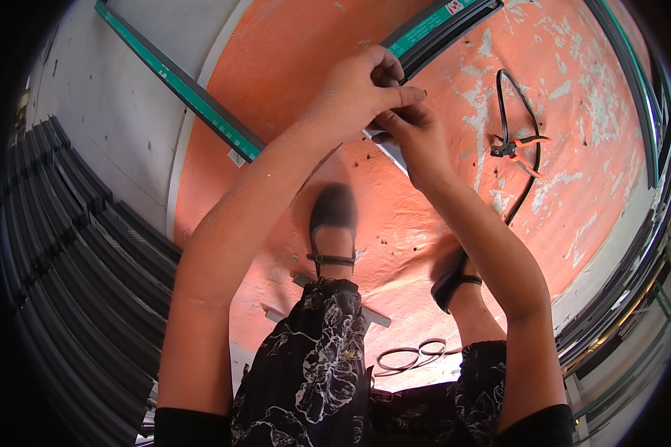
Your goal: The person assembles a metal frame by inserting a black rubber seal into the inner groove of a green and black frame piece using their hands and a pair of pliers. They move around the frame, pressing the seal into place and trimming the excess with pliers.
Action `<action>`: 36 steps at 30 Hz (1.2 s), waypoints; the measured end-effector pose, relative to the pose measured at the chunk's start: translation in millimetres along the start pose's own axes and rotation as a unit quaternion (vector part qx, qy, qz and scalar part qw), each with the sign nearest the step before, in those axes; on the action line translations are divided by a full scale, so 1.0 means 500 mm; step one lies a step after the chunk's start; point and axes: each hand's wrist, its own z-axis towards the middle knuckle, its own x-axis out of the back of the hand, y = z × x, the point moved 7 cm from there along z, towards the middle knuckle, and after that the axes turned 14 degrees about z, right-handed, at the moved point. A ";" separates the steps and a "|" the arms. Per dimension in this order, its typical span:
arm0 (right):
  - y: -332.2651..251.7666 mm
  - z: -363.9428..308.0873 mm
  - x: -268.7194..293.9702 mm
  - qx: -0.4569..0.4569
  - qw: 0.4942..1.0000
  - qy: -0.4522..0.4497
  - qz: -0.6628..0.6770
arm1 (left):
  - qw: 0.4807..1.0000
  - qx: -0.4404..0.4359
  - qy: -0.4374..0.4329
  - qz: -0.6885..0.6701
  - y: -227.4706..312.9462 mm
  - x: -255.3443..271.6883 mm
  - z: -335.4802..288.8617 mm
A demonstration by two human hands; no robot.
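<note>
My left hand [373,80] and my right hand [417,141] meet at the upper middle, fingertips close together. Both are closed in a pinch. Whatever they hold is small and mostly covered by the fingers; a dark bit shows by my left fingertips. Just beyond them is the near end of a dark grooved profile [447,37] with green film on its face. Below my right fingers a pale, straight edge [389,154] pokes out, partly hidden. Another green-filmed profile [179,93] runs from the upper left to behind my left forearm.
Cutting pliers [516,149] with orange handles lie at right by a black rubber strip [535,123] on the worn orange floor [574,149]. A looped black strip [410,357] lies near my feet. Stacked dark profiles [89,253] fill the left; more profiles [637,82] stand right.
</note>
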 end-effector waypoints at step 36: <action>0.019 0.088 0.060 -0.062 0.956 0.129 -0.257 | 0.820 -0.059 0.172 0.543 -0.086 -0.066 -0.122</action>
